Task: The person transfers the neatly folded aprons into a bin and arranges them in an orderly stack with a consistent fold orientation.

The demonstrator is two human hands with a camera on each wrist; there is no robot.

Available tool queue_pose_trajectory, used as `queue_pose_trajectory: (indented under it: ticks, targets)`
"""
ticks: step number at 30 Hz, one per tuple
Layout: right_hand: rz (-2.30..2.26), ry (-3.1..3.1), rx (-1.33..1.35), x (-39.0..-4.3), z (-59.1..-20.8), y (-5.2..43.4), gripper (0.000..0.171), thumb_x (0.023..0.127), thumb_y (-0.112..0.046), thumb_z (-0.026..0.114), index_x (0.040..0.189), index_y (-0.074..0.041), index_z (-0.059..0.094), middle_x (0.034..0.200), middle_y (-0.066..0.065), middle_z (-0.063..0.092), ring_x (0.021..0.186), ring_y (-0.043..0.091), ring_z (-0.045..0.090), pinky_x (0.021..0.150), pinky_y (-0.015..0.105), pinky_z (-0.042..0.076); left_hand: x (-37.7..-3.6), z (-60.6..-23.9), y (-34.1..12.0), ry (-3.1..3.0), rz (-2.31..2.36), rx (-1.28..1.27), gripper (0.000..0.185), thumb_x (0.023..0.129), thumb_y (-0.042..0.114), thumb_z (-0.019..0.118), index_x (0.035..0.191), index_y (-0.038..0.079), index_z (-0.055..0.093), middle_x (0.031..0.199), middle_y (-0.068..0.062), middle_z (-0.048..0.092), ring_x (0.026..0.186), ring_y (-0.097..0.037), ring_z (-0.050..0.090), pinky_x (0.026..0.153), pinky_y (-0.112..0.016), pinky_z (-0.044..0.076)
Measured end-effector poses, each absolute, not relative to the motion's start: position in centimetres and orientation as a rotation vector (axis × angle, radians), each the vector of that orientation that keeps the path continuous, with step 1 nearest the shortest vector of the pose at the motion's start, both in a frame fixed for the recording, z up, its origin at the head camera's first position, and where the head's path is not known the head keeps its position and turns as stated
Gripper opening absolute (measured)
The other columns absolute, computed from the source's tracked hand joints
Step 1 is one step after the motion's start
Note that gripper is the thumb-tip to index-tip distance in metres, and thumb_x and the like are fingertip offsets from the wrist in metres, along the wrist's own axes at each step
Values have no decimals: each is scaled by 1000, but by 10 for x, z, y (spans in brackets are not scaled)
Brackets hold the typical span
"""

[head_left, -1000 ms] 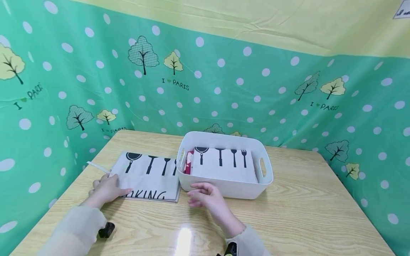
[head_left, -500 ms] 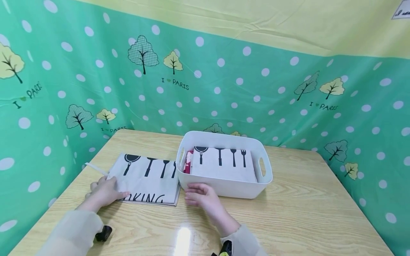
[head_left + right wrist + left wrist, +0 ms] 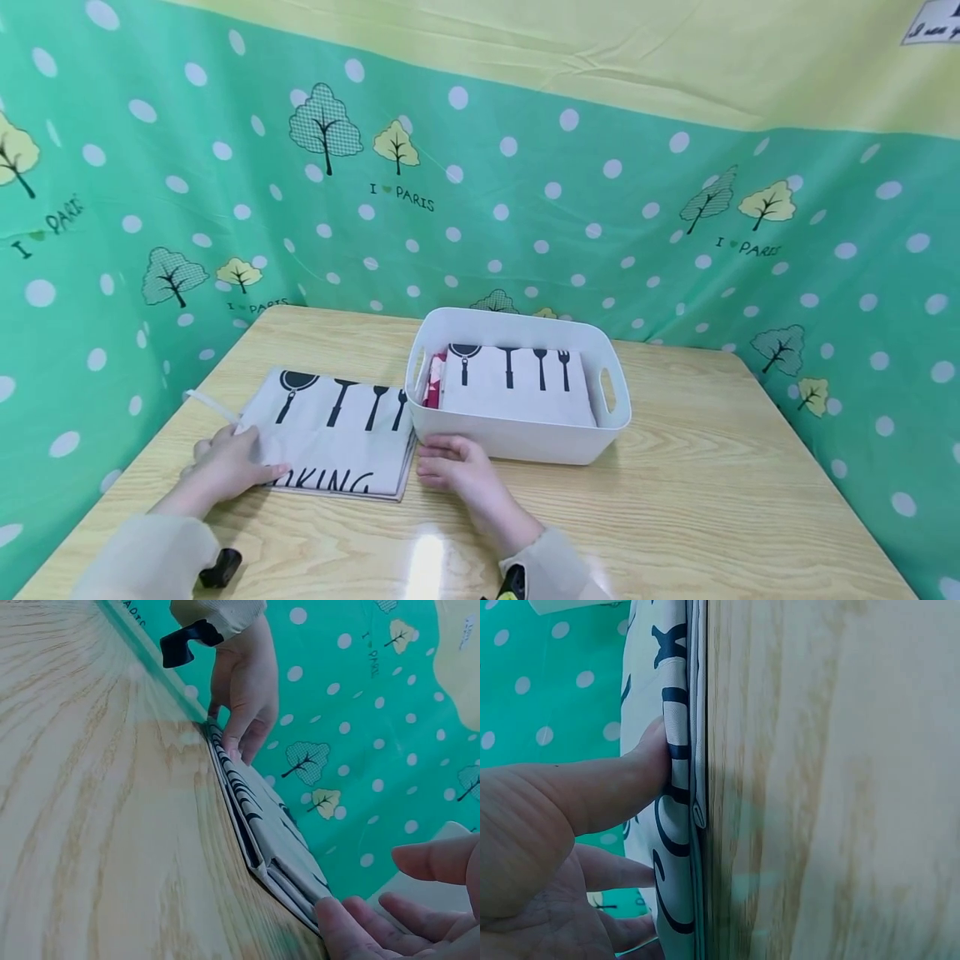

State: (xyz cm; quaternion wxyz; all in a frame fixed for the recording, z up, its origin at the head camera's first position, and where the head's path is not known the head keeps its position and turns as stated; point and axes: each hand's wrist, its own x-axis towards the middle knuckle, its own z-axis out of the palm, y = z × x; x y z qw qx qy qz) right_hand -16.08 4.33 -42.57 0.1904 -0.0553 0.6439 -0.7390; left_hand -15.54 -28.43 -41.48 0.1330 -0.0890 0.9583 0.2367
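Note:
A folded white cloth [image 3: 333, 429] printed with black utensils and letters lies flat on the wooden table [image 3: 712, 483], left of a white basket [image 3: 517, 442]. My left hand [image 3: 255, 467] rests on the cloth's near left corner, and in the left wrist view the thumb [image 3: 630, 776] presses on the printed top near its edge. My right hand [image 3: 431, 462] lies at the cloth's near right corner, just in front of the basket. Its fingertips [image 3: 334, 926] touch the stacked folded edges [image 3: 277, 874], the fingers relaxed. A second folded utensil-print cloth [image 3: 517, 387] lies in the basket.
A red patterned item [image 3: 433, 387] stands tucked at the basket's left inner wall. A white strap [image 3: 210, 406] trails from the cloth toward the table's left edge. Green polka-dot fabric [image 3: 525, 208] walls the table on three sides. Black wrist mounts [image 3: 219, 567] sit on both sleeves.
My right hand has slid left along the table to the cloth's near right corner. My left hand stays on the cloth's left corner. The view has shifted slightly.

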Motion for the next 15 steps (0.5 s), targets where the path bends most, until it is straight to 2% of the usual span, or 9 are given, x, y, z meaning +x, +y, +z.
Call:
queue_pose_trajectory:
  ticks: [5, 15]
  targets:
    - [-2071, 1832, -152, -161, -430, 38, 50, 85, 5, 62, 132, 15, 48, 127, 30, 60, 102, 29, 68, 90, 38, 58, -153, -416, -286, 2784, 682, -247, 115, 77, 61, 73, 142, -20, 26, 140, -52, 8, 122, -72, 15, 94, -82, 24]
    - [-2041, 1840, -74, -158, -433, 29, 54, 86, 0, 64, 135, 15, 46, 137, 29, 54, 107, 25, 66, 89, 35, 57, -153, -422, -291, 2782, 663, -267, 118, 73, 63, 75, 142, -20, 27, 140, -51, 11, 120, -70, 19, 93, -81, 27]
